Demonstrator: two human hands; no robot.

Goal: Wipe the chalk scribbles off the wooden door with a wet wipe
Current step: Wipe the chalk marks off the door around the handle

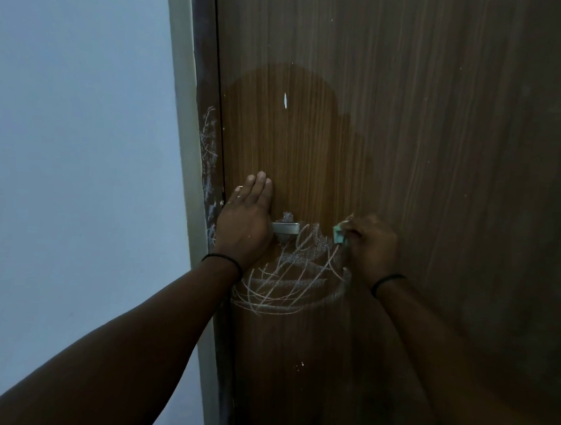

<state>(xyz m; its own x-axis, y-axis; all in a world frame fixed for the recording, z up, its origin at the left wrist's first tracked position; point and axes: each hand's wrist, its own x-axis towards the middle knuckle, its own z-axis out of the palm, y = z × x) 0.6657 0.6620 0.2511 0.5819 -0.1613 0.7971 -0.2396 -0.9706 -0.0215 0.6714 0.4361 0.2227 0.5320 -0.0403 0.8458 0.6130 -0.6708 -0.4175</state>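
Observation:
The brown wooden door (404, 153) fills the right of the head view. White chalk scribbles (289, 277) loop across it below and right of the metal handle (285, 228). A darker wet patch (292, 132) spreads above the handle. My left hand (245, 223) lies flat on the door with fingers pointing up, covering the handle's left end. My right hand (371, 245) presses a small greenish wet wipe (338, 235) against the door at the scribbles' upper right edge.
The dark door frame (207, 164) at the left carries more chalk marks (208, 135). A pale wall (75, 171) lies left of it. A white chip (285, 100) shows on the door above the handle.

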